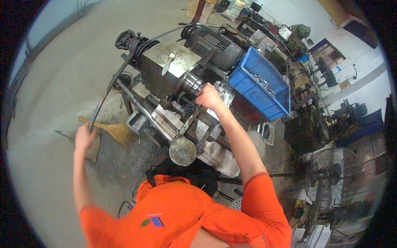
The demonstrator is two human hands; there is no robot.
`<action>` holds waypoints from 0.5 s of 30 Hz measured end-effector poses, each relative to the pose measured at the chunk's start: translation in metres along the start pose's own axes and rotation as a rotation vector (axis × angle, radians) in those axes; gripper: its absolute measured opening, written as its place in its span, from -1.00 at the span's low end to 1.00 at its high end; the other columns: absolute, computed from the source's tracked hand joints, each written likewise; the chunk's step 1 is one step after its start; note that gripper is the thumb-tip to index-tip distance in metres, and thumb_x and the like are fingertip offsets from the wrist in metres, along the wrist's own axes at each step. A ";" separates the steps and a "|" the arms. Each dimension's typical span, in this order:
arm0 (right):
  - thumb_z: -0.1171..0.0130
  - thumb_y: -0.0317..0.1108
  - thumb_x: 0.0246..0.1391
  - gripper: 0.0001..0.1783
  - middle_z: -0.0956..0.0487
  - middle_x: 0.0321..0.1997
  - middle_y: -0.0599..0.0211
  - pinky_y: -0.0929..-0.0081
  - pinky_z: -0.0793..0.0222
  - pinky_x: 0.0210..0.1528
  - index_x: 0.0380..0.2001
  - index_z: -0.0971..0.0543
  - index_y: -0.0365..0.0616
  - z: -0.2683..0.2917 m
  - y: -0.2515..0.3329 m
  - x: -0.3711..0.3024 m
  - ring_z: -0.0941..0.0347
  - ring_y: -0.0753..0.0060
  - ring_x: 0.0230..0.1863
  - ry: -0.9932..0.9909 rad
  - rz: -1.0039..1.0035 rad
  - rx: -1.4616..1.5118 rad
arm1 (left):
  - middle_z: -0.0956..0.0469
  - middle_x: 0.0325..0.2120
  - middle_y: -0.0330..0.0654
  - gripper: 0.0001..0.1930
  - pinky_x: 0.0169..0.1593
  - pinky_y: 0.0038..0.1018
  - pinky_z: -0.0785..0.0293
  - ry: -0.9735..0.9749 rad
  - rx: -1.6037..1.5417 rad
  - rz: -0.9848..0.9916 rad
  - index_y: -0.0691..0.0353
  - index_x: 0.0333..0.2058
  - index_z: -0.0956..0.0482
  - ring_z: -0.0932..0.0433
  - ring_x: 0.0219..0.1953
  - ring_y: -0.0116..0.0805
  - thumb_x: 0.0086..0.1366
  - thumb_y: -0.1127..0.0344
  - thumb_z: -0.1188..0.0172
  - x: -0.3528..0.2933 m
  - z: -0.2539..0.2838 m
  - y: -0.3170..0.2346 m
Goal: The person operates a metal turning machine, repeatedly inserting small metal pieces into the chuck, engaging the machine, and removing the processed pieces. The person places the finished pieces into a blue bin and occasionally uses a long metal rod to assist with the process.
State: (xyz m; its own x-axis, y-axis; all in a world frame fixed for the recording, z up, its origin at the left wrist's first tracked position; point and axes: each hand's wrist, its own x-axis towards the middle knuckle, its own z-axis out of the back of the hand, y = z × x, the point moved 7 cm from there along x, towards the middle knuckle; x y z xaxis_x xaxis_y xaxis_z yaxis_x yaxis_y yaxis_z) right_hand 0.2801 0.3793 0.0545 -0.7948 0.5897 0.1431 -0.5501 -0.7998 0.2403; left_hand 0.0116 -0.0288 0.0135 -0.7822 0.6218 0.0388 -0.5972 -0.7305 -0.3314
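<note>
Long lever bar (pixel 108 89): dark, curved metal, running from the machine's upper left end down and outward to your left hand (pixel 84 136). Your fingers are wrapped round its lower end, well out from the machine's left side.

Machine (pixel 171 66): grey metal lathe-type unit with a box housing on top and a dark motor (pixel 215 45) behind it at the far edge.

Chuck (pixel 192 84): ribbed cylinder at the housing's right face. Your right hand (pixel 209 97) rests just beside it, fingers curled in toward the work area; whether they pinch anything you cannot tell from here.

Round handwheel (pixel 182 151): dull metal disc at the machine's near edge, close to your chest.

Blue plastic bin (pixel 258 89): at the machine's right end, holding small metal parts.

Broom (pixel 113 130): straw head on the concrete floor (pixel 58 82), near your left hand.

Standing fan (pixel 335 175): wire cage, on your right, well apart from the machine.
</note>
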 end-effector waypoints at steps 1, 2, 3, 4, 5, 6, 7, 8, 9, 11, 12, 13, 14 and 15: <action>-0.14 -0.27 -0.48 -0.63 -0.43 -0.27 -0.12 0.28 -0.31 -0.08 -0.51 -0.55 -0.32 0.005 0.004 -0.002 -0.37 -0.01 -0.20 -0.016 -0.016 -0.004 | -0.48 -0.49 0.15 -0.71 -0.27 -0.15 -0.37 -0.023 -0.010 -0.017 0.36 -0.41 -0.47 -0.47 -0.34 0.09 0.00 0.22 -0.16 0.001 0.001 0.000; -0.13 -0.28 -0.48 -0.67 -0.44 -0.29 -0.06 0.32 -0.31 -0.09 -0.53 -0.58 -0.23 0.006 0.007 -0.001 -0.37 0.03 -0.20 -0.002 -0.009 -0.021 | -0.49 -0.50 0.15 -0.72 -0.27 -0.15 -0.37 -0.005 -0.003 -0.009 0.36 -0.40 -0.47 -0.47 -0.34 0.10 0.00 0.23 -0.16 0.001 -0.002 0.001; -0.12 -0.29 -0.49 -0.71 -0.46 -0.32 0.01 0.35 -0.32 -0.10 -0.56 -0.60 -0.15 0.010 0.012 0.001 -0.37 0.08 -0.21 0.008 0.003 -0.035 | -0.49 -0.50 0.15 -0.72 -0.27 -0.14 -0.37 0.009 0.008 0.001 0.36 -0.40 -0.46 -0.47 -0.35 0.10 0.00 0.23 -0.15 0.002 -0.003 0.004; -0.11 -0.30 -0.50 -0.74 -0.48 -0.35 0.07 0.39 -0.32 -0.12 -0.58 -0.63 -0.06 0.013 0.018 0.004 -0.37 0.12 -0.21 0.018 0.017 -0.048 | -0.49 -0.51 0.14 -0.72 -0.27 -0.14 -0.37 0.022 0.018 0.013 0.36 -0.39 -0.46 -0.46 -0.35 0.10 0.00 0.24 -0.15 0.003 -0.003 0.007; -0.12 -0.28 -0.48 -0.74 -0.48 -0.34 0.07 0.39 -0.31 -0.09 -0.58 -0.62 -0.10 0.014 0.022 0.006 -0.37 0.13 -0.19 0.063 -0.022 -0.018 | -0.49 -0.50 0.14 -0.72 -0.26 -0.14 -0.37 0.015 -0.008 -0.006 0.35 -0.39 -0.46 -0.46 -0.34 0.10 0.00 0.23 -0.15 0.004 -0.002 0.006; -0.14 -0.27 -0.48 -0.75 -0.48 -0.40 0.04 0.37 -0.33 -0.14 -0.62 -0.59 -0.17 0.012 0.006 0.007 -0.40 0.11 -0.24 -0.052 -0.074 -0.010 | -0.49 -0.49 0.14 -0.72 -0.26 -0.13 -0.37 0.011 -0.034 -0.040 0.35 -0.39 -0.46 -0.46 -0.34 0.10 0.00 0.23 -0.15 0.008 -0.001 -0.001; -0.14 -0.26 -0.48 -0.76 -0.47 -0.46 0.03 0.36 -0.34 -0.18 -0.65 -0.57 -0.18 0.012 0.021 0.012 -0.41 0.10 -0.28 0.032 0.006 -0.068 | -0.49 -0.48 0.14 -0.72 -0.25 -0.13 -0.37 0.002 -0.054 -0.038 0.34 -0.39 -0.46 -0.46 -0.33 0.10 0.00 0.23 -0.15 0.004 0.001 0.003; -0.15 -0.26 -0.48 -0.77 -0.47 -0.51 0.02 0.36 -0.35 -0.22 -0.68 -0.55 -0.20 0.016 0.035 0.014 -0.42 0.08 -0.33 0.113 0.091 -0.127 | -0.49 -0.47 0.14 -0.72 -0.24 -0.13 -0.37 0.013 -0.030 -0.021 0.33 -0.38 -0.46 -0.46 -0.32 0.10 0.00 0.23 -0.14 0.002 0.000 0.006; -0.18 -0.25 -0.48 -0.75 -0.49 -0.56 0.06 0.32 -0.37 -0.25 -0.67 -0.55 -0.22 0.021 0.038 0.013 -0.45 0.08 -0.37 0.068 0.112 -0.083 | -0.49 -0.45 0.14 -0.72 -0.23 -0.14 -0.37 0.022 -0.001 -0.002 0.32 -0.37 -0.46 -0.45 -0.31 0.09 0.00 0.23 -0.14 0.004 -0.002 0.011; -0.19 -0.24 -0.45 -0.76 -0.51 -0.56 0.09 0.31 -0.37 -0.31 -0.66 -0.55 -0.21 0.023 0.017 0.018 -0.45 0.10 -0.42 0.007 -0.063 0.036 | -0.49 -0.45 0.12 -0.72 -0.23 -0.16 -0.38 0.050 0.025 -0.001 0.31 -0.38 -0.47 -0.45 -0.32 0.08 0.00 0.20 -0.12 0.010 -0.007 0.015; -0.20 -0.24 -0.43 -0.76 -0.52 -0.56 0.11 0.30 -0.37 -0.34 -0.66 -0.55 -0.20 0.022 0.009 0.018 -0.45 0.11 -0.44 -0.032 -0.195 0.111 | -0.49 -0.46 0.09 -0.74 -0.24 -0.14 -0.38 0.053 -0.042 0.013 0.31 -0.41 -0.48 -0.46 -0.33 0.08 0.00 0.21 -0.11 0.009 -0.002 0.010; -0.20 -0.24 -0.42 -0.76 -0.53 -0.56 0.13 0.29 -0.37 -0.37 -0.66 -0.55 -0.19 0.019 0.010 0.019 -0.45 0.12 -0.47 -0.068 -0.183 0.118 | -0.49 -0.47 0.09 -0.77 -0.25 -0.15 -0.39 0.048 0.017 0.042 0.30 -0.44 -0.49 -0.47 -0.34 0.06 -0.01 0.24 -0.09 0.007 -0.005 0.015; -0.14 -0.29 -0.38 -0.87 -0.50 -0.66 0.27 0.30 -0.26 -0.49 -0.68 -0.56 -0.08 -0.006 -0.002 0.015 -0.37 0.19 -0.58 -0.104 0.611 -0.297 | -0.49 -0.49 0.09 -0.78 -0.25 -0.16 -0.40 0.083 0.068 0.071 0.31 -0.46 -0.49 -0.49 -0.34 0.02 -0.03 0.27 -0.07 0.017 -0.006 0.007; -0.07 -0.31 -0.35 -0.91 -0.44 -0.73 0.37 0.33 -0.14 -0.55 -0.74 -0.56 0.03 0.003 0.005 0.015 -0.28 0.24 -0.65 -0.226 0.570 -0.249 | -0.51 -0.50 0.06 -0.75 -0.26 -0.14 -0.41 0.059 0.128 0.042 0.24 -0.39 -0.51 -0.49 -0.36 0.05 -0.03 0.21 -0.09 0.020 -0.016 0.020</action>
State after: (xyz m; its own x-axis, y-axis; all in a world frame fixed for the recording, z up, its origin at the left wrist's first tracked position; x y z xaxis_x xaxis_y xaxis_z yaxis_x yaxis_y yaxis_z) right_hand 0.2664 0.3845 0.0604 -0.9208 0.0540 0.3863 -0.1238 -0.9796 -0.1581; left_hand -0.0132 -0.0266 -0.0073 -0.7974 0.6027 -0.0288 -0.5850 -0.7839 -0.2081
